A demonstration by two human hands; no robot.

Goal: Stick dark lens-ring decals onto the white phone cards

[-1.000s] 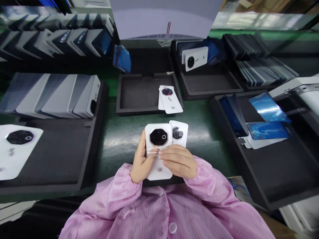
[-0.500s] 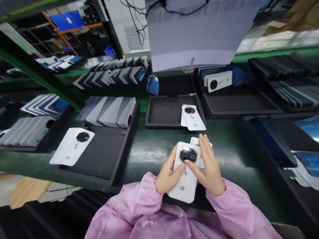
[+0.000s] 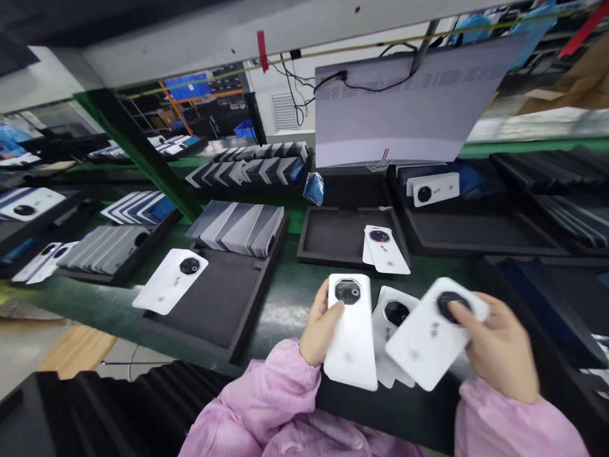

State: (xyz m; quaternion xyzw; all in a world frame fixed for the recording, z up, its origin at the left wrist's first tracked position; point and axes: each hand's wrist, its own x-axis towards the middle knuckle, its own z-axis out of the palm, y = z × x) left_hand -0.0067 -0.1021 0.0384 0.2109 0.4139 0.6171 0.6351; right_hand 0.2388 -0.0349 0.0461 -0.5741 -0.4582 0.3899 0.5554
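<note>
My left hand (image 3: pixel 322 327) holds a white phone (image 3: pixel 351 355) upright, thumb beside its glossy black octagonal camera window. Off to the right, my right hand (image 3: pixel 502 343) pinches a thin white phone-back sheet (image 3: pixel 431 336), tilted, with its thumb on the black camera area. This hand is slightly blurred. Between the two, partly covered, several similar white phone-back sheets (image 3: pixel 390 343) lie on the green bench. I cannot tell how thick the piece in my left hand is.
A black tray (image 3: pixel 309 247) ahead holds two white sheets (image 3: pixel 387 251). To the left, a larger black tray (image 3: pixel 204 298) carries a row of grey panels (image 3: pixel 238 225), and a white sheet (image 3: pixel 171 279) overlaps its edge. More trays stand right; a monitor (image 3: pixel 394 108) hangs above.
Both hands were together on one white piece. My right hand has moved right with a white sheet, while my left keeps the phone. The view has tilted up and left.
</note>
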